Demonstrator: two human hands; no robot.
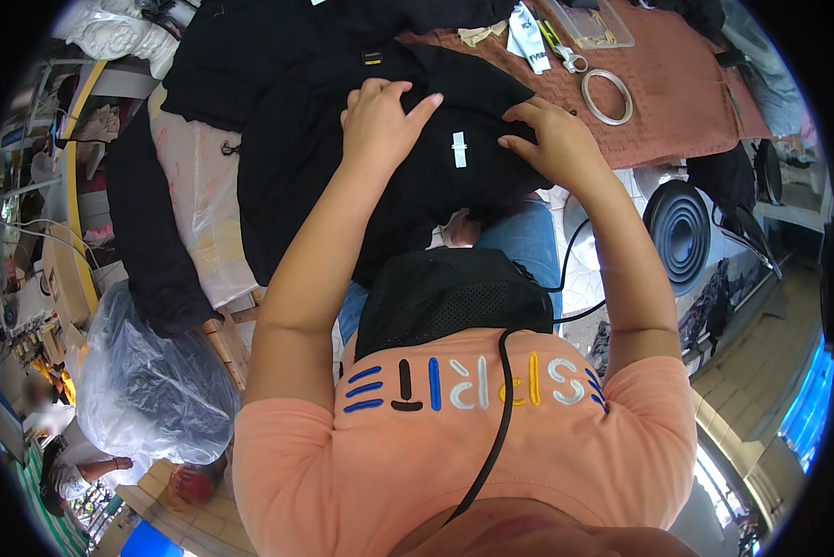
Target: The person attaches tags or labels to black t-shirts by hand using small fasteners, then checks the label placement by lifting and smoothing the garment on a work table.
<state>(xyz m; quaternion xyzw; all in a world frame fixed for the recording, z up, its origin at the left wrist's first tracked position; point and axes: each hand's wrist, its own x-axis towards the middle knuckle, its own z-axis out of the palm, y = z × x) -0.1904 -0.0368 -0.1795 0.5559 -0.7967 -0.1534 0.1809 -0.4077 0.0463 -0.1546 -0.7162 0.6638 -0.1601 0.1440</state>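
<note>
A black garment (306,139) lies spread over the work surface in front of me, with a small dark neck label (371,58) at its far edge and a white tag (460,148) nearer its middle. On the fabric, just below the neck label, rests my left hand (380,121), fingers bent and thumb held apart. My right hand (554,139) is at the garment's right side, its thumb and fingers apart and touching the cloth. The white tag lies between the two hands, untouched.
Brown quilted cloth (686,102) at the far right bears a tape roll (588,85), a yellow-handled cutting tool (558,43), a white printed strip (527,39) and a clear plastic tray (629,39). A clear plastic bag (157,390) stands at left. A black cable (502,408) crosses my front.
</note>
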